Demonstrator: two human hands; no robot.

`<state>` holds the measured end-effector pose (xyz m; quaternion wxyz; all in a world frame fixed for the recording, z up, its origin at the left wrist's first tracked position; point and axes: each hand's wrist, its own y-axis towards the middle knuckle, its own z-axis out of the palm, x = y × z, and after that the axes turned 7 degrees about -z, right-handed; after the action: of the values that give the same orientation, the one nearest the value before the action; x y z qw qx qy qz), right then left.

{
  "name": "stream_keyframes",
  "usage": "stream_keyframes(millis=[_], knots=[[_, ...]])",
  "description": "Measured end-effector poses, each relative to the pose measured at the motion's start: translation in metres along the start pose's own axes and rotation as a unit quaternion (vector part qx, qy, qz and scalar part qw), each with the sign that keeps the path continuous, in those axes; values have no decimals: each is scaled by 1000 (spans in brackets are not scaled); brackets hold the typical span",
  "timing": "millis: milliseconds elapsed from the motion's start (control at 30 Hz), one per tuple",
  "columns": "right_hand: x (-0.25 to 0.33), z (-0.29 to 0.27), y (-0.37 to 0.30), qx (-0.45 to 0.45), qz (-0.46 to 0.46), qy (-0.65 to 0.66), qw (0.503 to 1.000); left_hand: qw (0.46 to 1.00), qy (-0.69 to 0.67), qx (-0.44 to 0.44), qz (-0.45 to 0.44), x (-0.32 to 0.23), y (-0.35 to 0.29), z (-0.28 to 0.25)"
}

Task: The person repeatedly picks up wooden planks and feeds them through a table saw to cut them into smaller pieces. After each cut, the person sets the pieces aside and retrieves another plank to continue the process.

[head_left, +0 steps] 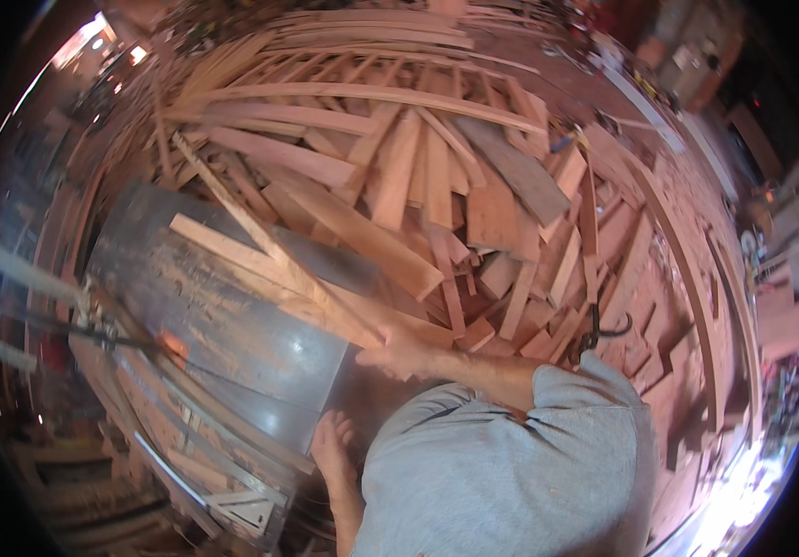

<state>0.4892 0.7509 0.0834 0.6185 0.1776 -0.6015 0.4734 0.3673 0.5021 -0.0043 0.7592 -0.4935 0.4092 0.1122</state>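
Observation:
My right hand [395, 353] is closed on the near end of a long, narrow wooden strip [274, 246]. The strip slants up and away to the left, over the metal table. Beneath and beside it, a longer pale board [219, 243] lies along the far side of the metal machine table [279, 357], its near end close to my right wrist. My left hand [332, 441] is at the table's near right edge, with its fingers somewhat apart and nothing visible in them. The strip's end inside my right hand is hidden.
A large heap of loose boards and offcuts [409, 176] fills the space beyond the table. A metal rail [205, 395] runs along the table's near left side, with a triangular bracket [242, 509] at its end. Long curved boards [687, 251] lie at right.

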Motion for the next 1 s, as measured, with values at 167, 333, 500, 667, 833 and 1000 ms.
stream_keyframes(millis=[167,333,500,667,833,1000], knots=[[-48,-94,6,-243,-54,-138,959,998,53,37,3,-12,11,16],[-9,-201,21,-360,-92,-332,867,995,82,48,19,-22,8,28],[26,-241,107,-427,-285,-500,697,980,184,71,34,-26,-2,35],[11,-66,122,-118,-252,-450,849,989,143,38,26,-15,-6,32],[-19,-10,74,6,-316,-623,716,989,140,10,45,12,-16,17],[-56,-12,55,103,-384,-719,570,998,58,-15,-25,18,-26,15]])
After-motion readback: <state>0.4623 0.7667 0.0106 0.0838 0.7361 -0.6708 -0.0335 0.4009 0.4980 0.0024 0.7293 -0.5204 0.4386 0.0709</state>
